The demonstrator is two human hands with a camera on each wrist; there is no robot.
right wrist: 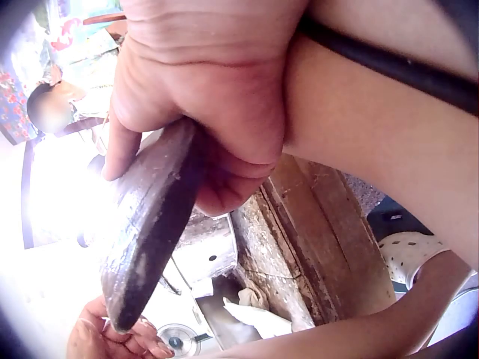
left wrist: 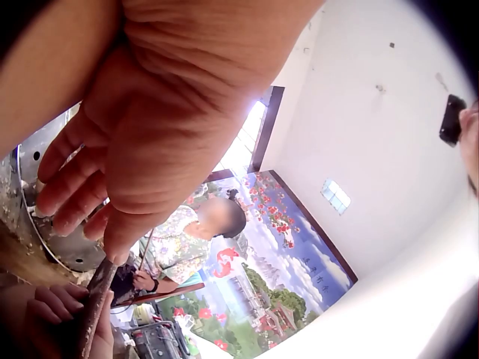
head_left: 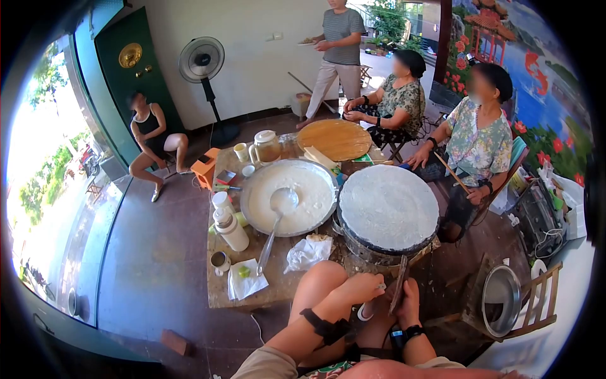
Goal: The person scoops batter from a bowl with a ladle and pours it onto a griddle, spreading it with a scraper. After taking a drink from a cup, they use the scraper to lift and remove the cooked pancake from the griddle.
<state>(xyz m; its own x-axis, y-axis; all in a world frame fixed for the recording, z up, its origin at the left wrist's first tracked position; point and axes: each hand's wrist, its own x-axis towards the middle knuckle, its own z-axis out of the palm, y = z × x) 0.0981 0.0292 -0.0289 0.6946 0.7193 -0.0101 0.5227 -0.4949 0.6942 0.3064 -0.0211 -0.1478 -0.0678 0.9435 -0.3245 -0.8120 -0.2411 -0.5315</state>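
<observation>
My right hand (head_left: pixel 410 302) grips a flat, dark brown blade-like piece (right wrist: pixel 146 232) with a rounded, tapering end. It stands upright between my knees, in front of the table. My left hand (head_left: pixel 363 287) is just left of it, fingers loosely bent; in the left wrist view its thumb tip is right at the piece's edge. Pale smears show on the left fingertips (right wrist: pixel 161 350). Beyond the hands, a round steamer (head_left: pixel 366 247) carries a smooth white sheet (head_left: pixel 388 205). To its left is a wide metal basin (head_left: pixel 245 208) of white batter (head_left: pixel 309 183), with a large ladle (head_left: pixel 266 249) resting in it.
Bottles (head_left: pixel 232 232), a metal mug (head_left: pixel 220 261), crumpled tissue (head_left: pixel 309 254), a jug (head_left: pixel 266 146) and a round wooden board (head_left: pixel 334 140) crowd the table. Two people sit at the right, one holding a stick (head_left: pixel 449 170). A metal bowl (head_left: pixel 502 300) stands on a chair, lower right.
</observation>
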